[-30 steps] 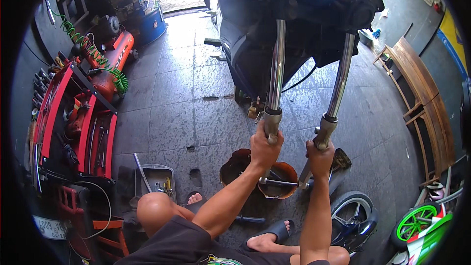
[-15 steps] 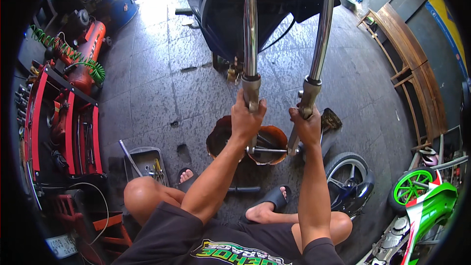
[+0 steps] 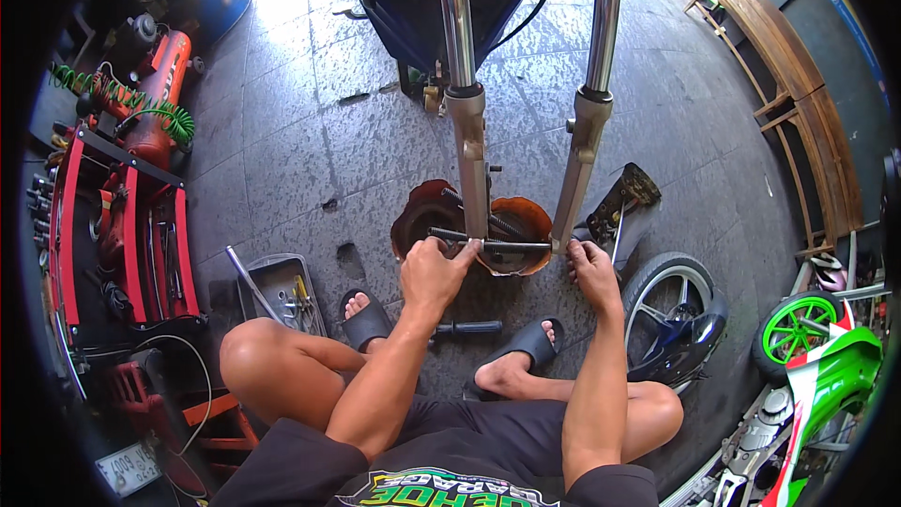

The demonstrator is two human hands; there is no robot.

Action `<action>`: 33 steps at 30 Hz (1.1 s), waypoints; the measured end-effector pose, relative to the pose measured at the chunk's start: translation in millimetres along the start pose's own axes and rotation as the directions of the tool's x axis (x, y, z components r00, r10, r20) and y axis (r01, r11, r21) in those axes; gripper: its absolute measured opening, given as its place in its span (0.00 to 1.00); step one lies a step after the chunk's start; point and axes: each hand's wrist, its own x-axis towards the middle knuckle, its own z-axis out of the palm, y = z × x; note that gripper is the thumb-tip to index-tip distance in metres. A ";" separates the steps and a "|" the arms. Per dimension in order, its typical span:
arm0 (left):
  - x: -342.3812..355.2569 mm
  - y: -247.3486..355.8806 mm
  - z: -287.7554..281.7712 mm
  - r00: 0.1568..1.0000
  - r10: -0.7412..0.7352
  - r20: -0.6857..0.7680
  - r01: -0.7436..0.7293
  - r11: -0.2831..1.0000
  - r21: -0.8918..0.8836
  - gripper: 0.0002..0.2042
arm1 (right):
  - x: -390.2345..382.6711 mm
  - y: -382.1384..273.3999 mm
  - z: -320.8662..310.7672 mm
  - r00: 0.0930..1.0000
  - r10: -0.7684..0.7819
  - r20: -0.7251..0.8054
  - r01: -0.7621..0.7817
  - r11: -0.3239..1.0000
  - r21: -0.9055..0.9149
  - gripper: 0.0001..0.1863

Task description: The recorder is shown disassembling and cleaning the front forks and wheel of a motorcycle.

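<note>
Having dropped, both hands (image 3: 435,272) (image 3: 595,274) are at the fork's bottom (image 3: 476,211).

Both forearms (image 3: 593,366) reach forward between bent knees (image 3: 253,357); the left hand (image 3: 432,272) curls, thumb toward the right hand (image 3: 593,272), whose fingers bend inward.

The dark motorbike body (image 3: 399,14) and both silver fork tubes (image 3: 456,19) are cut off by the top edge. The brown round bowl (image 3: 407,216) is partly hidden by the left grey metal fork leg (image 3: 472,160). If anything is held by the right hand (image 3: 593,272) cannot be told. Little things (image 3: 299,296) in the grey tray (image 3: 289,259) are too tiny to name.
</note>
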 end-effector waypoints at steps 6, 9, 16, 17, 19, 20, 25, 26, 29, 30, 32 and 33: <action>10.4 11.3 -0.9 0.992 -0.035 0.123 0.035 0.999 0.002 0.32 | 2.1 -3.2 -0.7 0.993 -0.099 0.063 0.106 0.987 -0.119 0.19; 7.8 13.3 9.4 0.996 -0.014 0.087 0.006 0.996 0.089 0.30 | 2.1 -6.4 -6.0 0.988 -0.114 0.104 0.130 0.978 -0.161 0.19; 4.4 8.7 29.4 0.996 0.089 0.029 -0.090 0.996 0.022 0.27 | 15.1 -17.5 -23.1 0.966 0.021 0.257 0.021 0.987 -0.160 0.19; 4.2 8.1 29.4 0.996 0.078 0.035 -0.079 0.997 0.025 0.27 | 18.8 -18.9 -28.7 0.949 0.045 0.312 0.004 0.988 -0.155 0.19; 3.1 14.5 24.2 0.995 0.078 0.058 -0.079 0.997 0.021 0.27 | 24.0 -27.1 -38.8 0.910 0.095 0.404 -0.014 0.980 -0.199 0.19; 1.9 15.6 18.2 0.996 0.057 0.071 -0.059 0.998 0.020 0.27 | 27.4 -31.8 -41.5 0.914 0.102 0.392 -0.023 0.980 -0.200 0.19; 2.1 10.0 10.6 0.997 0.010 0.082 -0.007 0.999 -0.032 0.26 | 44.7 -14.9 -79.2 0.907 0.160 0.390 -0.136 0.987 -0.089 0.16; 2.9 8.4 11.0 0.996 0.017 0.087 -0.014 0.999 -0.036 0.26 | 45.5 -11.9 -86.8 0.916 0.144 0.375 -0.131 0.990 -0.061 0.17; 3.4 7.9 12.4 0.996 0.011 0.083 -0.009 1.000 -0.025 0.26 | 55.8 2.1 -116.1 0.931 0.173 0.322 -0.158 0.985 -0.073 0.13; 2.6 7.4 11.3 0.996 0.013 0.089 -0.011 1.000 -0.025 0.26 | 52.9 -1.5 -118.8 0.955 0.166 0.246 -0.153 0.986 -0.070 0.14; 2.4 6.9 8.9 0.996 0.025 0.084 -0.019 0.998 -0.064 0.27 | 63.0 15.2 -133.1 0.969 0.088 0.231 -0.124 0.981 0.148 0.16; 3.0 5.3 6.8 0.997 0.020 0.069 -0.016 0.998 -0.058 0.27 | 66.4 8.8 -129.7 0.956 0.174 0.238 -0.215 0.963 0.160 0.18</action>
